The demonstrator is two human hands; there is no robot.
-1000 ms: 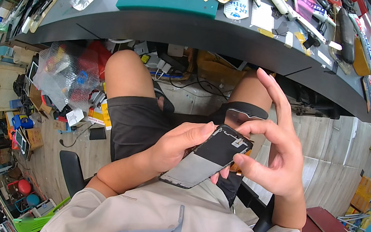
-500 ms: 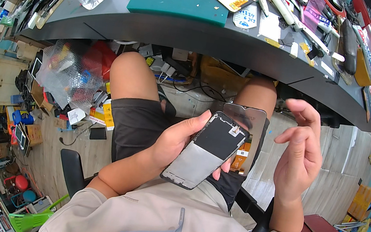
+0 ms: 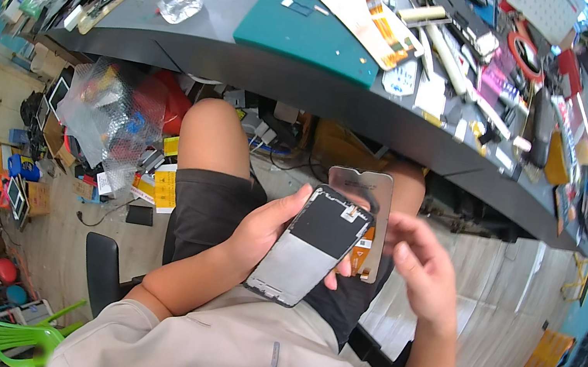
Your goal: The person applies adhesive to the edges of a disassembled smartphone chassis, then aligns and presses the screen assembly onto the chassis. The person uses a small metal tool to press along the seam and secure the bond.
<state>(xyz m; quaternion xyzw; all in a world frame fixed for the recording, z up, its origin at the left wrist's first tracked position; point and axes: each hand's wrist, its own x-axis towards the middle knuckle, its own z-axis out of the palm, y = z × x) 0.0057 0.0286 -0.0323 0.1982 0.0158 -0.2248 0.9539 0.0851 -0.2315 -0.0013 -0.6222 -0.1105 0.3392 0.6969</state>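
Observation:
My left hand (image 3: pixel 264 227) is closed around a phone frame (image 3: pixel 307 253), its flat inner side up, black at the top and silver-grey below. Behind its right edge sits a phone screen panel (image 3: pixel 362 182) with a grey back and an orange ribbon cable (image 3: pixel 360 252). Part of the panel is hidden by the frame, and I cannot tell whether my left fingertips also support it. Close to the panel's right edge is my right hand (image 3: pixel 426 274), fingers bent and thumb apart, nothing in it. Whether its fingertips touch the panel is unclear.
A dark grey workbench (image 3: pixel 206 58) curves across the front, bearing a green mat (image 3: pixel 281 32), a white card and many tools and phone parts. Bubble wrap (image 3: pixel 111 128) and clutter lie under its left side. Chair armrests flank me; a green chair (image 3: pixel 24 332) is at lower left.
My right hand has come down and left, toward the screen panel's edge. The view has shifted a little; my left hand keeps hold of the phone frame.

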